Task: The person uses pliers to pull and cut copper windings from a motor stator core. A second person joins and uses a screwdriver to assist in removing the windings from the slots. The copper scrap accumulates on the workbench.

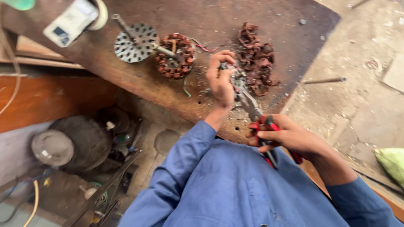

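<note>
Head view: right hand [290, 136] grips red-handled pliers [259, 115]; left hand [221, 80] pinches their jaws.

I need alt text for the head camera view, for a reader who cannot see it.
A person in a blue shirt grips red-handled pliers in the right hand, while the left hand holds a small metal part at their jaws. A copper-wound stator lies on the wooden bench.

The right hand [290, 136] grips red-handled steel pliers [259, 120], whose nose meets a small metal part [235, 75] pinched in the left hand [221, 80] above a worn wooden bench [202, 17].
</note>
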